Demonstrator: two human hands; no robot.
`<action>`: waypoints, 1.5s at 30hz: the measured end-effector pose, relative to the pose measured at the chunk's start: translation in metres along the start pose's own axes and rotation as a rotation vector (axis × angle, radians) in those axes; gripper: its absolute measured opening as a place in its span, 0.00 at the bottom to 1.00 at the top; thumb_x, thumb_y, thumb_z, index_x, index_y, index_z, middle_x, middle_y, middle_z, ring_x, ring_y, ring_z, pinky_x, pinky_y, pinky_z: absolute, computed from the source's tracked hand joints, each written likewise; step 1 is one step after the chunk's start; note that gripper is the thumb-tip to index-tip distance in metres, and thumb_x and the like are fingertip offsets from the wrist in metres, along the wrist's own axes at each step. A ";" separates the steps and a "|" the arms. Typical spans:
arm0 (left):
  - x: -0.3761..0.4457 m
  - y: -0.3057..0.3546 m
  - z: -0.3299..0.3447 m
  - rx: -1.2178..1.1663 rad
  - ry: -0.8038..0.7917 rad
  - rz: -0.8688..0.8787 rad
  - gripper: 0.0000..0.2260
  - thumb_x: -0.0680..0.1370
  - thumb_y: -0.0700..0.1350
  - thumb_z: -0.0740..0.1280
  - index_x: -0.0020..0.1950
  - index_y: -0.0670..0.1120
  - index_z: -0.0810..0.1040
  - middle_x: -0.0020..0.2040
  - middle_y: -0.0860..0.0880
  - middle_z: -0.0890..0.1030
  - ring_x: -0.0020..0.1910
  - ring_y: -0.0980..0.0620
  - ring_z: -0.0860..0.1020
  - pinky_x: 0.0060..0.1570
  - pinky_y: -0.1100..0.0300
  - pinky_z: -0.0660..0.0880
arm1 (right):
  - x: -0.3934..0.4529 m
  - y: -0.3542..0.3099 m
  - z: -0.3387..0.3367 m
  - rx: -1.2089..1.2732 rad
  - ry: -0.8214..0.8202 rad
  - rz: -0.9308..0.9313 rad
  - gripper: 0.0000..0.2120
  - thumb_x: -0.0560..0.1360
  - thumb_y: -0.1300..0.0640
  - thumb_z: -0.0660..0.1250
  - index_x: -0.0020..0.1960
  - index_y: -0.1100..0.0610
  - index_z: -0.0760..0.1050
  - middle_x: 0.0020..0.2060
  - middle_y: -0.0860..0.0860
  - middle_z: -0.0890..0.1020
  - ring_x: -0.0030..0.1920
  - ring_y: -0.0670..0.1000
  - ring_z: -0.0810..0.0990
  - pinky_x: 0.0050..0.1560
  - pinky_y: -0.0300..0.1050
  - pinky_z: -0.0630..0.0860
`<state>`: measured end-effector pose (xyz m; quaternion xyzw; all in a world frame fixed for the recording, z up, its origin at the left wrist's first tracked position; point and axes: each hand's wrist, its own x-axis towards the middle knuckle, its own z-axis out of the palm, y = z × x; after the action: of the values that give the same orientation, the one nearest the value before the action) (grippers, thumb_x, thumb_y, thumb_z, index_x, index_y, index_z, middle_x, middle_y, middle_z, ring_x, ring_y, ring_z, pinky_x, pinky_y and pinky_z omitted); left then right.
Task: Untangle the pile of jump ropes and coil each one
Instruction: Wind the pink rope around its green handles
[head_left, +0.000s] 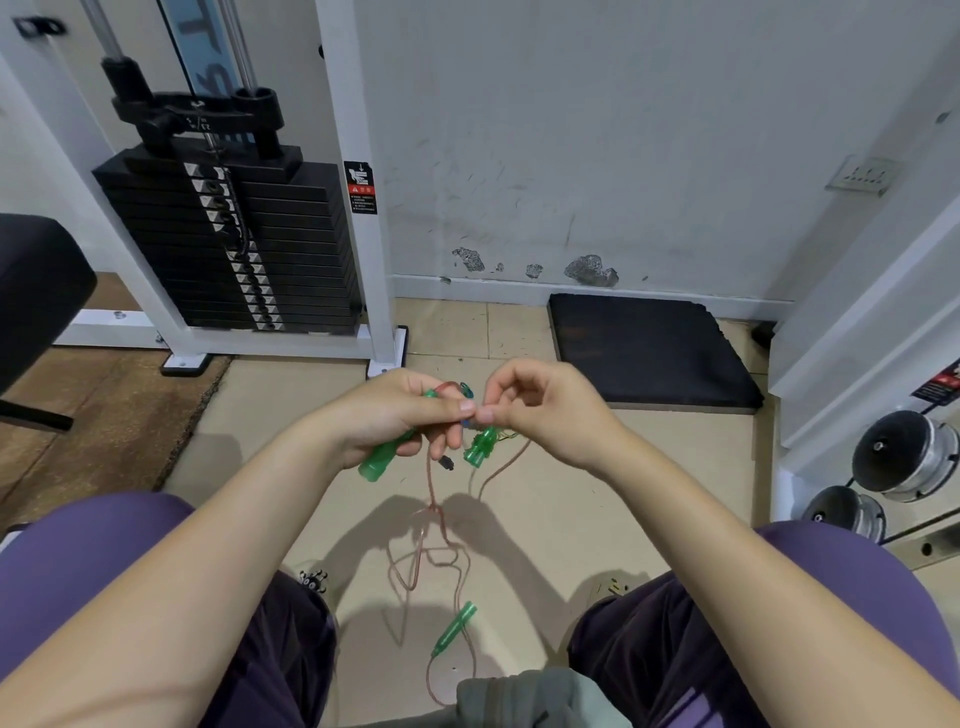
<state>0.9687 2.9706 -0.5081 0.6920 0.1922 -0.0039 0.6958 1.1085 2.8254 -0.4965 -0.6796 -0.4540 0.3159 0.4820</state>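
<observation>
Here, a seated person's left hand grips a green jump-rope handle while the right hand pinches thin reddish cord beside it, seemingly picking at a knot; loose loops trail down to the floor between their knees.

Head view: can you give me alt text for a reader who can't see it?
Left hand grips a green handle while the right hand pinches the reddish rope, which dangles to a second green handle on the floor.

We see a black weight stack at ten o'clock, a dark mat at one, dumbbells at three.
</observation>
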 end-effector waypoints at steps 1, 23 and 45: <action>-0.001 0.003 -0.003 -0.023 0.003 0.001 0.11 0.74 0.46 0.70 0.46 0.38 0.81 0.34 0.44 0.80 0.28 0.53 0.75 0.22 0.66 0.59 | 0.001 -0.001 -0.005 -0.033 0.047 0.006 0.10 0.70 0.65 0.75 0.38 0.53 0.77 0.32 0.49 0.76 0.34 0.47 0.72 0.37 0.41 0.70; -0.006 0.004 -0.018 0.226 0.093 -0.067 0.10 0.77 0.49 0.71 0.41 0.43 0.82 0.36 0.48 0.85 0.31 0.57 0.77 0.26 0.66 0.61 | 0.006 0.006 -0.036 0.079 0.363 -0.084 0.08 0.77 0.66 0.67 0.44 0.56 0.72 0.33 0.53 0.76 0.29 0.51 0.76 0.33 0.40 0.71; 0.000 0.001 -0.028 0.352 0.433 -0.057 0.05 0.70 0.45 0.79 0.40 0.45 0.87 0.31 0.56 0.80 0.23 0.63 0.70 0.22 0.73 0.62 | 0.010 0.010 -0.036 -0.082 0.500 -0.027 0.05 0.76 0.57 0.70 0.41 0.53 0.80 0.30 0.50 0.72 0.31 0.45 0.66 0.33 0.38 0.63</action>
<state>0.9615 2.9977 -0.5060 0.7813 0.3522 0.0912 0.5071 1.1469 2.8201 -0.4936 -0.7495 -0.3421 0.1130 0.5554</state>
